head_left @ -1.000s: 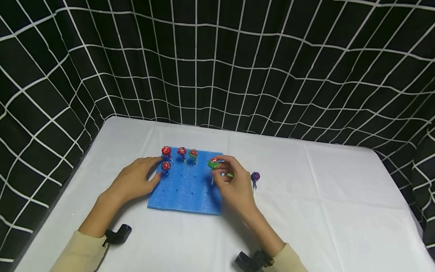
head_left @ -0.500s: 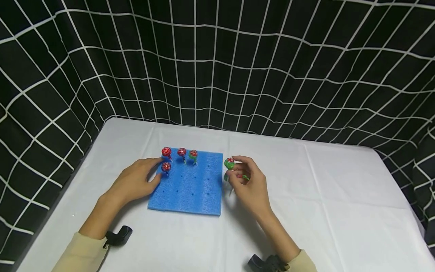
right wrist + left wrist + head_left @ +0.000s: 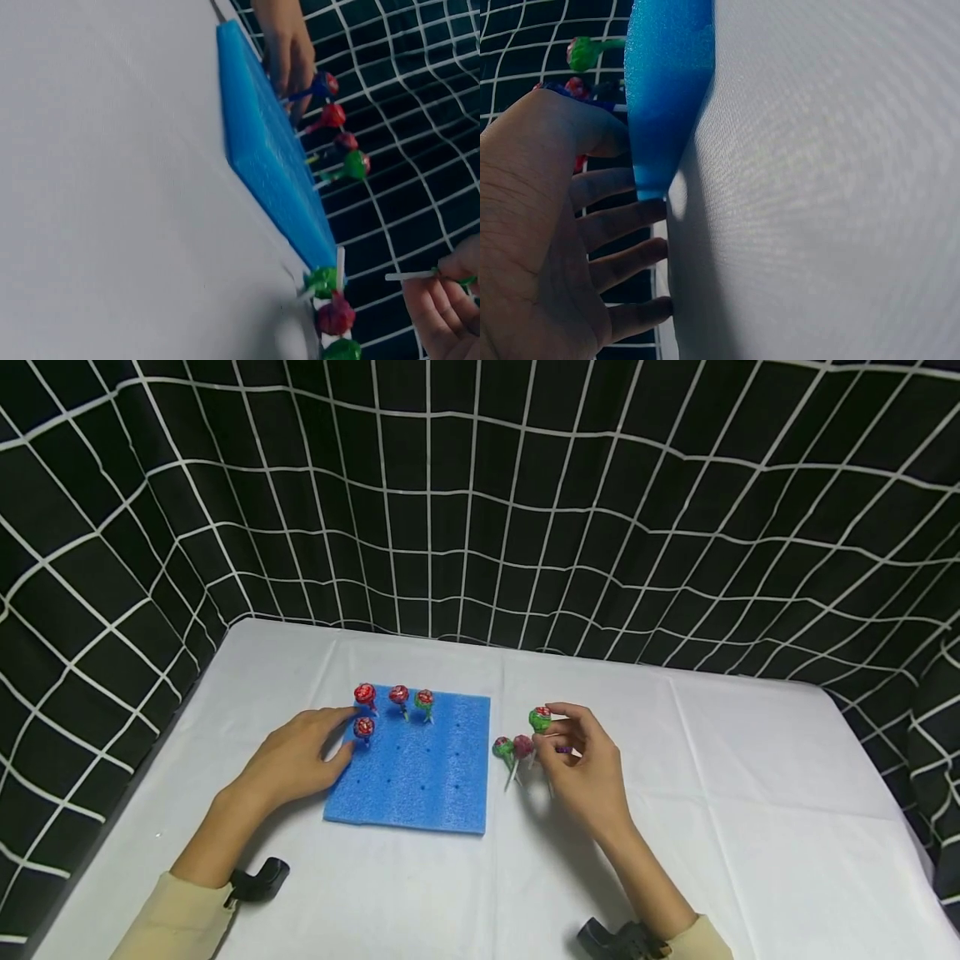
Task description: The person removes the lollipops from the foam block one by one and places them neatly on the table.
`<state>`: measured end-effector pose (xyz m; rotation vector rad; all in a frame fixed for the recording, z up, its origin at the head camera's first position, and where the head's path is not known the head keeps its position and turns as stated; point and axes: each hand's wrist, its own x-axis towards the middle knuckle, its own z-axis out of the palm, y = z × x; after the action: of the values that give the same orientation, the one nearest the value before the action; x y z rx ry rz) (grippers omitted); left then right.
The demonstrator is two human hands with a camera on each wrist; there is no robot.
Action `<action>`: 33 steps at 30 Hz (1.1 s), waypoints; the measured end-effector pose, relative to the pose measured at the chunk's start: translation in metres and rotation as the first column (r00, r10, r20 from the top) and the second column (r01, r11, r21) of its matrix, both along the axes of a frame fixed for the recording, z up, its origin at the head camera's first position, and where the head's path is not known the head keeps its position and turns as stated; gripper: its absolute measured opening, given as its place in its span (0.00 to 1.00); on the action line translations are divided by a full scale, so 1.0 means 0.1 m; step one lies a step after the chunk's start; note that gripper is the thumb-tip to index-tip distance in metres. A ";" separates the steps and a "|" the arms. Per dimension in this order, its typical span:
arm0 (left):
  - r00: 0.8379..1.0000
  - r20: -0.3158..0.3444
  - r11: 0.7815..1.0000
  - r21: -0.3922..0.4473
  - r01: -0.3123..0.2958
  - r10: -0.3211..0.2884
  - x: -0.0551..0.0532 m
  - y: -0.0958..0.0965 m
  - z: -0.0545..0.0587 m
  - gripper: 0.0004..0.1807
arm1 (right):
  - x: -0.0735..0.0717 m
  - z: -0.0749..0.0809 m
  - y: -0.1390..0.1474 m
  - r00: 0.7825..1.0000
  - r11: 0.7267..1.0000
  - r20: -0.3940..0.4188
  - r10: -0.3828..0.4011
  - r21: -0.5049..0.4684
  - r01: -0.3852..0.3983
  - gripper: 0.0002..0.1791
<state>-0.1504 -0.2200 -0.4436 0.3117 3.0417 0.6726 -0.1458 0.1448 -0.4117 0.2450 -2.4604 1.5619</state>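
Observation:
A blue foam board point(image 3: 408, 806) with small holes lies on the white table. Several wrapped lollipops stand upright in it: a red one point(image 3: 365, 695), a darker red one point(image 3: 399, 695), a green-and-red one point(image 3: 423, 700) along the back, and a blue-and-red one point(image 3: 363, 728) in front at the left. My left hand point(image 3: 292, 758) rests against the board's left edge, fingers spread and relaxed. Off the board's right side, my right hand point(image 3: 588, 777) pinches a green-and-red lollipop point(image 3: 539, 720) between thumb and fingers. Its white stick point(image 3: 405, 277) shows in the right wrist view.
Loose lollipops lie just right of the board: a green one point(image 3: 502, 747), a pink-red one point(image 3: 522, 746) and a purple one point(image 3: 564, 749) partly hidden by my right hand. A black curtain point(image 3: 480, 510) with a white grid hangs behind the table point(image 3: 750, 827).
My right hand has moved right with the green-and-red lollipop, from over the board's right part to above the loose lollipops, uncovering some of them. My left hand has stayed at the board's edge.

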 end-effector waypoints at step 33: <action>1.000 0.001 1.000 -0.009 -0.003 0.003 0.00 0.01 -0.02 0.30 | -0.01 -0.10 0.58 0.997 0.976 0.041 -0.058 0.214 0.048 0.21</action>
<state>-0.1503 -0.2188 -0.4451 0.3064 3.0441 0.6585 -0.1473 0.2032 -0.4219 0.1765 -2.6489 1.2978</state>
